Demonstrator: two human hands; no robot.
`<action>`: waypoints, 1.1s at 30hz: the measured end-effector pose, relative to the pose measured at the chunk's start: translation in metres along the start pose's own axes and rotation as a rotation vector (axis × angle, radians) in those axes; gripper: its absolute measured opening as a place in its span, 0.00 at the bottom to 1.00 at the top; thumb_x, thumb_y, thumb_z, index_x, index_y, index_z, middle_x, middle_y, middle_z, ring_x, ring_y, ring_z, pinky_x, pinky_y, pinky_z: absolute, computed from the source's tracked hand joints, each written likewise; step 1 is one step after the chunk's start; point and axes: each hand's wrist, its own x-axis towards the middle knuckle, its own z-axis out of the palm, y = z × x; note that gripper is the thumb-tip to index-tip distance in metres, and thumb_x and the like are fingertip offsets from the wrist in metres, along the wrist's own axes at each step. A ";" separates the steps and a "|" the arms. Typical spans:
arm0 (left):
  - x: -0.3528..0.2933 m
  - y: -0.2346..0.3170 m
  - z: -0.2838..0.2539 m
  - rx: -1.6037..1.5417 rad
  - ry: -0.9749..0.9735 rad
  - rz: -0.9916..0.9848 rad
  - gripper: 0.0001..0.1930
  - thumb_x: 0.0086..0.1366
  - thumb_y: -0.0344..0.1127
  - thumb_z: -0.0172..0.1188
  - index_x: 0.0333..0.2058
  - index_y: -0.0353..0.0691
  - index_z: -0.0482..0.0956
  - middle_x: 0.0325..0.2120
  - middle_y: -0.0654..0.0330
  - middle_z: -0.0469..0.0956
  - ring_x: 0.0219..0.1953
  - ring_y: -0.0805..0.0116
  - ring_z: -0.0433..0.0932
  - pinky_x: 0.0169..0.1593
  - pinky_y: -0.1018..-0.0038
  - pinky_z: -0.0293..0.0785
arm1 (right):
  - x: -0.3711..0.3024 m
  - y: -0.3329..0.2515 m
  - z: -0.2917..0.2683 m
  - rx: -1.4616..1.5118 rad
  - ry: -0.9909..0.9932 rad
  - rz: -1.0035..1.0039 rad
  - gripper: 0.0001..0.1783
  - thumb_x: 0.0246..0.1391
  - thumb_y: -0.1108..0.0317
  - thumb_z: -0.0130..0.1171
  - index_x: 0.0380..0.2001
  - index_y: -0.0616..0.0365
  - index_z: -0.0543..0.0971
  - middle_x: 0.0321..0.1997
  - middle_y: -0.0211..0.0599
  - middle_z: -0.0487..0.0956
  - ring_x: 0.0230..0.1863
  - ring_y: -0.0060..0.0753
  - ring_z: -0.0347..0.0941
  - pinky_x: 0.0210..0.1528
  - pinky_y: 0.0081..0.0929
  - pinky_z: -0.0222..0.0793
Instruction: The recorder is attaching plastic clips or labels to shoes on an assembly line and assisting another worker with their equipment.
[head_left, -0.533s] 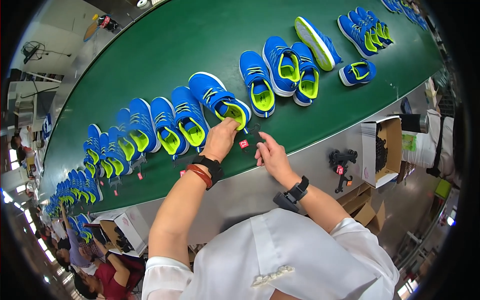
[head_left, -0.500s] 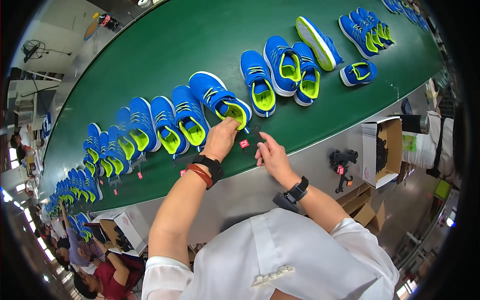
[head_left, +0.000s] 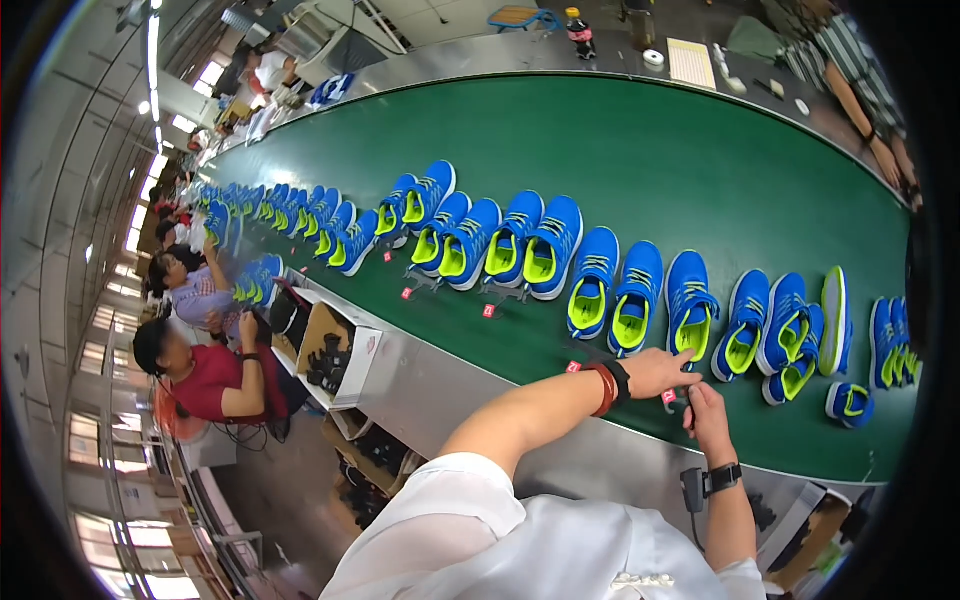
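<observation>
Left hand (head_left: pixel 662 372) and right hand (head_left: pixel 708 408) meet at the near edge of the belt (head_left: pixel 640 150), just in front of a blue shoe (head_left: pixel 692 316). Between the two hands sits a small red tag (head_left: pixel 668 397); the fingers of both hands close around it, though the view is too small to tell which hand actually pinches it. The left wrist carries a red band and a black band; the right wrist carries a black watch.

The shoe nearest the hands is bright blue with a lime-yellow lining, blue laces and a light sole edge, its opening turned toward the near side. It stands in a long row of shoes (head_left: pixel 500 240) of the same make, set in pairs and running from the far left to the right along the belt. Further red tags (head_left: pixel 489 311) lie on the belt just in front of several pairs. At the right end one shoe lies on its side (head_left: pixel 833 320), showing a pale sole with a lime rim.

The belt is dark green, wide and bordered by a grey metal counter (head_left: pixel 440 385) on the near side. Below it, to the left, an open carton (head_left: pixel 340 350) holds dark parts. Two seated people (head_left: pixel 205 375) work along the left side. On the far counter lie a bottle (head_left: pixel 578 30), a roll of tape (head_left: pixel 653 58) and a sheet of paper (head_left: pixel 691 62). Another person's arm (head_left: pixel 865 105) reaches in at the far right. Windows line the left wall.
</observation>
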 end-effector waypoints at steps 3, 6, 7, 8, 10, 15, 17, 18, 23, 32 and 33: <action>-0.004 0.005 -0.002 0.057 0.003 -0.049 0.13 0.55 0.36 0.56 0.41 0.45 0.73 0.40 0.47 0.72 0.31 0.52 0.79 0.33 0.60 0.75 | -0.002 -0.010 -0.002 -0.344 0.087 -0.111 0.11 0.61 0.65 0.47 0.35 0.62 0.75 0.13 0.30 0.70 0.14 0.21 0.67 0.18 0.21 0.62; -0.008 0.008 -0.004 0.049 0.045 -0.122 0.10 0.54 0.32 0.55 0.37 0.43 0.73 0.37 0.48 0.74 0.29 0.49 0.78 0.31 0.58 0.74 | -0.004 -0.028 -0.030 -0.697 0.447 -0.546 0.10 0.52 0.73 0.54 0.39 0.64 0.74 0.38 0.48 0.75 0.38 0.45 0.74 0.41 0.33 0.70; -0.010 0.007 -0.004 0.017 0.068 -0.112 0.13 0.54 0.30 0.54 0.40 0.45 0.73 0.36 0.48 0.74 0.29 0.49 0.78 0.31 0.57 0.74 | -0.003 -0.031 -0.039 -0.834 0.440 -0.588 0.15 0.50 0.73 0.56 0.43 0.63 0.73 0.43 0.48 0.74 0.43 0.47 0.73 0.45 0.35 0.69; -0.014 0.007 -0.005 -0.055 0.039 -0.189 0.17 0.54 0.29 0.53 0.44 0.46 0.72 0.35 0.47 0.75 0.31 0.49 0.78 0.32 0.57 0.74 | -0.003 -0.033 -0.049 -0.966 0.449 -0.627 0.20 0.48 0.74 0.58 0.46 0.62 0.72 0.49 0.49 0.73 0.48 0.49 0.71 0.49 0.37 0.69; -0.016 0.009 -0.003 -0.069 0.045 -0.258 0.19 0.55 0.28 0.50 0.48 0.49 0.72 0.36 0.47 0.76 0.31 0.46 0.78 0.33 0.56 0.74 | 0.000 -0.030 -0.064 -1.220 0.237 -0.368 0.31 0.44 0.72 0.62 0.54 0.59 0.66 0.57 0.48 0.68 0.56 0.51 0.66 0.57 0.39 0.65; -0.004 0.015 0.007 -0.090 0.068 -0.392 0.17 0.57 0.27 0.48 0.44 0.46 0.76 0.31 0.46 0.76 0.31 0.46 0.78 0.35 0.56 0.74 | 0.022 -0.026 -0.073 -1.193 0.237 -0.675 0.14 0.42 0.69 0.63 0.34 0.56 0.72 0.32 0.39 0.72 0.38 0.46 0.71 0.39 0.41 0.67; -0.001 0.014 0.009 -0.047 0.057 -0.421 0.14 0.57 0.26 0.49 0.41 0.44 0.77 0.30 0.47 0.76 0.30 0.46 0.78 0.34 0.56 0.74 | 0.025 -0.031 -0.067 -1.259 0.236 -0.715 0.13 0.41 0.65 0.65 0.31 0.54 0.74 0.31 0.36 0.73 0.37 0.43 0.71 0.38 0.38 0.67; -0.001 0.013 0.010 -0.055 0.065 -0.409 0.14 0.57 0.26 0.49 0.41 0.44 0.77 0.30 0.47 0.76 0.30 0.46 0.78 0.34 0.56 0.74 | 0.024 -0.035 -0.064 -1.280 0.238 -0.764 0.12 0.41 0.63 0.65 0.29 0.53 0.75 0.31 0.34 0.73 0.36 0.41 0.71 0.37 0.37 0.66; -0.002 0.007 0.018 -0.061 0.106 -0.425 0.10 0.58 0.28 0.50 0.37 0.42 0.78 0.27 0.48 0.76 0.29 0.47 0.77 0.32 0.56 0.73 | 0.017 -0.051 -0.055 -1.510 0.188 -0.779 0.11 0.40 0.57 0.66 0.25 0.49 0.77 0.28 0.30 0.72 0.36 0.35 0.70 0.38 0.34 0.63; -0.001 0.008 0.011 -0.221 0.108 -0.399 0.11 0.59 0.27 0.52 0.40 0.40 0.77 0.31 0.45 0.76 0.35 0.47 0.76 0.38 0.59 0.73 | 0.027 -0.055 -0.047 -1.613 0.144 -0.828 0.11 0.37 0.59 0.67 0.23 0.47 0.76 0.26 0.29 0.70 0.34 0.34 0.68 0.36 0.33 0.60; -0.003 0.007 0.009 -0.391 0.156 -0.328 0.12 0.59 0.27 0.53 0.42 0.39 0.77 0.35 0.43 0.76 0.39 0.45 0.76 0.42 0.61 0.73 | 0.030 -0.055 -0.047 -1.655 0.128 -0.818 0.11 0.36 0.59 0.67 0.23 0.47 0.76 0.27 0.30 0.71 0.34 0.34 0.68 0.36 0.33 0.60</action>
